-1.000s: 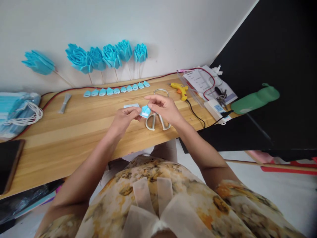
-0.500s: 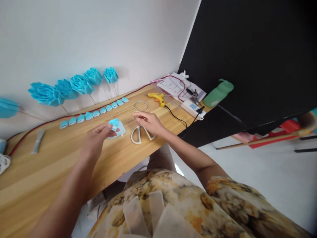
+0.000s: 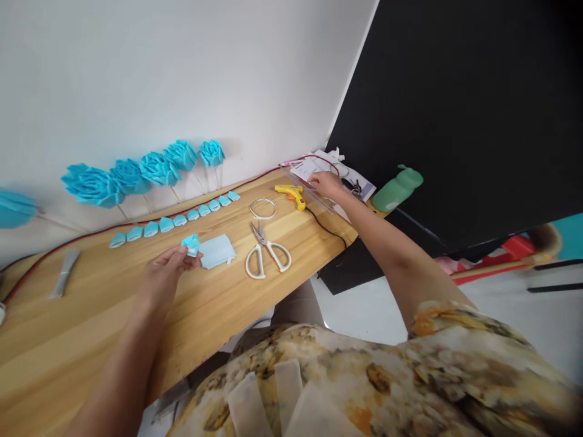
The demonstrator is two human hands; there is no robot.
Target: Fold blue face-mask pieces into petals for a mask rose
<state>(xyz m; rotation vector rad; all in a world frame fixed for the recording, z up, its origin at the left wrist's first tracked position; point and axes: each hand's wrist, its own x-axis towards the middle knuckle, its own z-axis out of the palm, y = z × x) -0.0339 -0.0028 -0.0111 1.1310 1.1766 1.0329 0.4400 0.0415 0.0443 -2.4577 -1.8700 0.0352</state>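
My left hand (image 3: 175, 261) pinches a small folded blue ribbon petal (image 3: 191, 244) between thumb and fingers above the table. Just right of it lies a flat pale-blue stack of ribbon pieces (image 3: 217, 250). My right hand (image 3: 325, 183) reaches to the far right over papers (image 3: 307, 167) and a clear plastic sheet or sleeve. Its fingers are drawn together; what they hold, if anything, is too small to make out. Between the hands rest scissors (image 3: 262, 241) with white handles, blades slightly apart, a ring-shaped band (image 3: 263, 208) and a yellow glue gun (image 3: 291, 194).
Folded blue petals (image 3: 166, 224) form a row towards the wall. Blue ribbon flowers (image 3: 160, 169) on sticks lean there. A bundle of grey strips (image 3: 64, 273) lies at left, a green bottle (image 3: 397, 189) at right. A black cord (image 3: 324, 223) trails from the glue gun.
My right hand has moved from above the scissors to the papers at the far right, uncovering the scissors. The left hand has drawn slightly left and down with the petal, off the pale-blue stack.
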